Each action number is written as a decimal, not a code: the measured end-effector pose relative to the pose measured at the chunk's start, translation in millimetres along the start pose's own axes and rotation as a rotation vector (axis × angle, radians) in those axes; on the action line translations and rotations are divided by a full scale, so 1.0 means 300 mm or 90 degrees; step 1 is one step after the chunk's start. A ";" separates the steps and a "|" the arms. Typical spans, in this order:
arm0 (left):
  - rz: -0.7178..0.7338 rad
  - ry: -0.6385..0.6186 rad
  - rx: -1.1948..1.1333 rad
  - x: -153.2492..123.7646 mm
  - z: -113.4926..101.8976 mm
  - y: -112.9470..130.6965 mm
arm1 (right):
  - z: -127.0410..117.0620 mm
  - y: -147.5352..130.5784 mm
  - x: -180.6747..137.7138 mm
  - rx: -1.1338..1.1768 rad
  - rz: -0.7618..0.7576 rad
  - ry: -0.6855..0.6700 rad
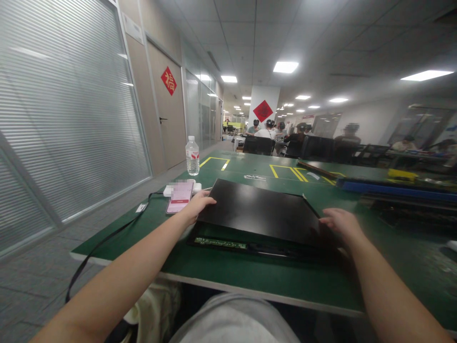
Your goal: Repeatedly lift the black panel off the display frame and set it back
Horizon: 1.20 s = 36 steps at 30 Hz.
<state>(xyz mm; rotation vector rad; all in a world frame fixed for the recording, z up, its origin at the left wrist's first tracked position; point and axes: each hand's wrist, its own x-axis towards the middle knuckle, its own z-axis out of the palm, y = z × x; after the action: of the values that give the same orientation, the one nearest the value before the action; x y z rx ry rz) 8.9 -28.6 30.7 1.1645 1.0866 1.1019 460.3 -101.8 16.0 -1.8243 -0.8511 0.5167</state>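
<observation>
In the head view, a single black panel (260, 209) is held tilted above the near part of a green table (271, 281), between the two hands. Its left edge is gripped by the left hand (200, 205), the thumb laid over the top face and the other fingers mostly hidden. At the panel's right edge the right hand (342, 225) is placed, its fingers bent and kept narrow, with the tips at the rim; whether the edge is pinched or only touched cannot be told because of blur.

The panel is flat, thin, rectangular and faintly glossy. Just below its near edge, one narrow green circuit strip (220, 243) is exposed.

To the left, one clear plastic bottle (193, 159), ribbed and white-capped, is stood upright. Nearer the left hand, one phone (179, 202) with a lit screen is seen beside a white plastic block (197, 187), and one dark cable (107, 239) is draped over the table edge. Yellow tape (285, 172) is stuck in angular outlines on the far part, and one long blue bar (385, 186) is laid at the right. Two red diamond signs, one on a door (166, 114) and one on a pillar (266, 94), are seen beyond.
</observation>
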 end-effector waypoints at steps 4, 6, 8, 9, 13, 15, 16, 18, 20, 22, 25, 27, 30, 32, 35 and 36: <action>0.000 0.011 0.016 0.000 -0.001 -0.007 | 0.000 0.011 0.009 -0.018 -0.009 0.003; 0.000 0.011 0.017 0.002 -0.003 -0.011 | 0.000 0.011 0.009 -0.037 -0.010 0.002; -0.006 0.014 0.019 0.005 -0.005 -0.016 | 0.000 0.011 0.010 -0.063 -0.016 -0.002; -0.008 0.016 0.021 0.006 -0.006 -0.017 | -0.001 0.011 0.011 -0.079 -0.020 -0.003; -0.007 0.023 0.031 0.009 -0.008 -0.021 | -0.005 0.018 0.020 -0.150 -0.042 -0.013; -0.007 0.023 0.033 0.010 -0.006 -0.021 | -0.006 0.019 0.021 -0.177 -0.053 -0.013; -0.008 0.025 0.035 0.010 -0.003 -0.020 | -0.005 0.017 0.020 -0.190 -0.057 -0.009; -0.010 0.032 0.037 0.009 0.003 -0.019 | -0.004 0.010 0.014 -0.213 -0.061 0.000; -0.010 0.040 0.043 0.009 0.009 -0.018 | -0.001 0.000 0.006 -0.230 -0.063 0.004; -0.008 0.043 0.054 0.008 0.014 -0.017 | 0.001 -0.010 -0.003 -0.246 -0.067 0.000; -0.011 0.042 0.085 0.008 0.016 -0.019 | 0.001 -0.016 -0.006 -0.300 -0.076 -0.002; -0.010 0.039 0.103 0.009 0.014 -0.022 | 0.000 -0.013 -0.001 -0.331 -0.084 -0.001; -0.004 0.038 0.113 0.012 0.011 -0.028 | -0.005 -0.002 0.013 -0.329 -0.088 -0.013; -0.007 0.034 0.114 0.014 0.012 -0.031 | -0.007 0.006 0.021 -0.318 -0.088 -0.020; -0.005 0.028 0.110 0.012 0.013 -0.031 | -0.008 0.016 0.031 -0.313 -0.092 -0.023; -0.001 0.029 0.112 0.011 0.014 -0.030 | -0.009 0.018 0.033 -0.312 -0.094 -0.024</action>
<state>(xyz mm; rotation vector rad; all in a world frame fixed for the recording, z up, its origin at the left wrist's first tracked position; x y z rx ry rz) 14.1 -26.4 21.9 1.2812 1.2400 1.0515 470.3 -97.3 12.3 -2.1727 -1.2054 0.2597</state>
